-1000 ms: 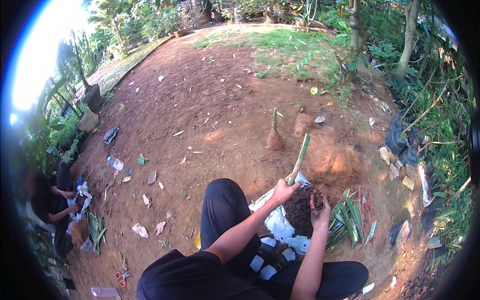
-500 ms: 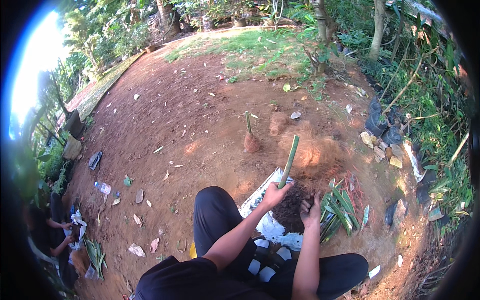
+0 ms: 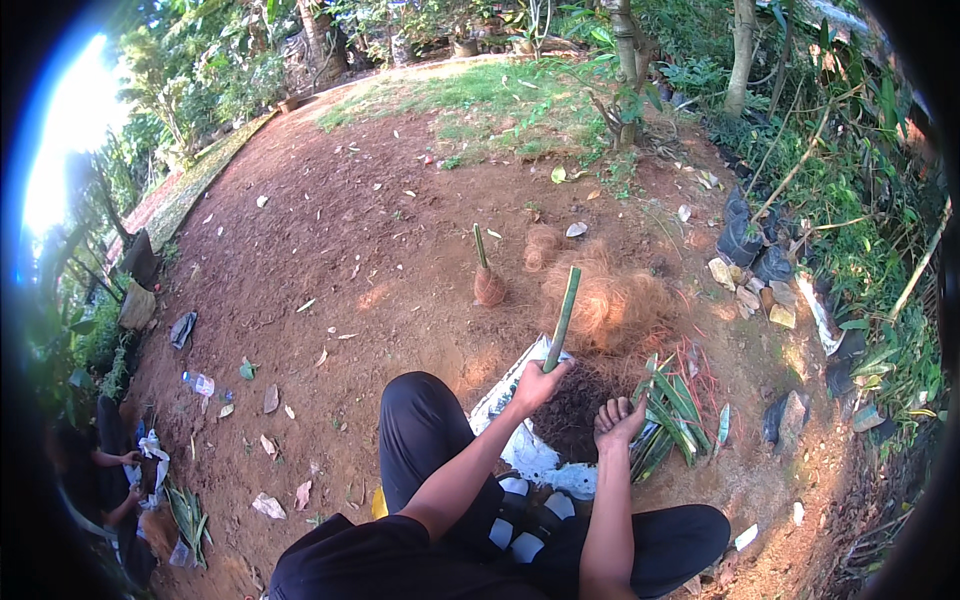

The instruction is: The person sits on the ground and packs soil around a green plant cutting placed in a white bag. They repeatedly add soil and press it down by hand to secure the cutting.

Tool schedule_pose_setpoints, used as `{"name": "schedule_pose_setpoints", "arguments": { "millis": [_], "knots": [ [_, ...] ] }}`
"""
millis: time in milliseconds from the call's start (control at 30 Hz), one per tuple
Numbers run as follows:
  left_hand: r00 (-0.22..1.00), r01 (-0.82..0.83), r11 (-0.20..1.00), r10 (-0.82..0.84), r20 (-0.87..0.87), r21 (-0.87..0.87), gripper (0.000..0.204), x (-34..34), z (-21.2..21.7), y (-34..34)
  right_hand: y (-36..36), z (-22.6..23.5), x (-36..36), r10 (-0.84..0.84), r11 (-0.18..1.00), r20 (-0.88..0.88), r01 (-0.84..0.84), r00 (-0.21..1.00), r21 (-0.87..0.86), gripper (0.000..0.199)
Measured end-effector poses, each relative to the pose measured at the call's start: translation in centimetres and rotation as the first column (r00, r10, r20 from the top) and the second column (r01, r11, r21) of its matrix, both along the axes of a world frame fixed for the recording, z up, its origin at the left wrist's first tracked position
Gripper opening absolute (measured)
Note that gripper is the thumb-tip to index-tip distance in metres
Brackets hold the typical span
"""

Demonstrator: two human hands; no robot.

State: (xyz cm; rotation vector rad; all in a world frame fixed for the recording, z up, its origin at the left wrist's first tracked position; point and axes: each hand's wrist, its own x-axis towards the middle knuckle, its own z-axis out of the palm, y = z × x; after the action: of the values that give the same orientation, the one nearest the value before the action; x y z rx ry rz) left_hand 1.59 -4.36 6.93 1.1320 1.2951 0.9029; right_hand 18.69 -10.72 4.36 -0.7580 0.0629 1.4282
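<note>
Two hands are at work in our head view. Our left hand [image 3: 537,385] is closed around the base of a green stalk [image 3: 562,318], which stands nearly upright, tilted a little to the right, over the white sack [image 3: 530,455] between our knees. Our right hand [image 3: 618,420] rests with curled, loosely open fingers on the dark soil [image 3: 568,412] heaped on that sack, gripping nothing we can make out.

Against the frame a second ago, the stalk stays in the same grip and at much the same lean, and the right hand has stayed on the soil; what has shifted is mainly our head, so the ground and trees sit differently in the picture.

Around us: a mound of brown fibre [image 3: 600,300] lies just behind the stalk, a second cut stalk with a bulb [image 3: 487,280] stands in the dirt to its left, and a bundle of green leaves [image 3: 670,410] lies just right of the right hand. Black pots [image 3: 745,240] stand farther right by the bushes. Another person [image 3: 110,475] crouches at the left rim, well apart. Nothing blocks either hand.
</note>
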Motion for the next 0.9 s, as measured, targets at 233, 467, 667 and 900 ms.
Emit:
{"name": "schedule_pose_setpoints", "arguments": {
  "millis": [233,467,667,900],
  "knots": [
    [0.999,0.016,0.999,-0.015,-0.034,0.031,0.048,0.5,1.3,-0.4,0.3,-0.5,0.5,-0.025,0.999,0.041,0.023,0.999,0.044,0.046],
    [0.992,0.079,0.98,-0.095,0.083,0.18,0.027,0.2,-2.1,0.6,0.9,-1.3,-0.1,0.071,0.996,0.056,-0.069,0.996,-0.049,0.015],
    [0.978,0.107,0.935,-0.161,0.134,0.339,0.031,0.4,-3.7,0.7,1.1,-2.5,0.5,0.07,0.997,-0.063,-0.067,0.996,0.038,0.017],
    [0.975,0.216,0.933,-0.22,-0.02,0.289,0.048,-0.2,-2.0,0.3,1.2,-2.1,-0.1,0.072,0.997,0.01,-0.072,0.997,-0.027,0.023]
  ]
}}
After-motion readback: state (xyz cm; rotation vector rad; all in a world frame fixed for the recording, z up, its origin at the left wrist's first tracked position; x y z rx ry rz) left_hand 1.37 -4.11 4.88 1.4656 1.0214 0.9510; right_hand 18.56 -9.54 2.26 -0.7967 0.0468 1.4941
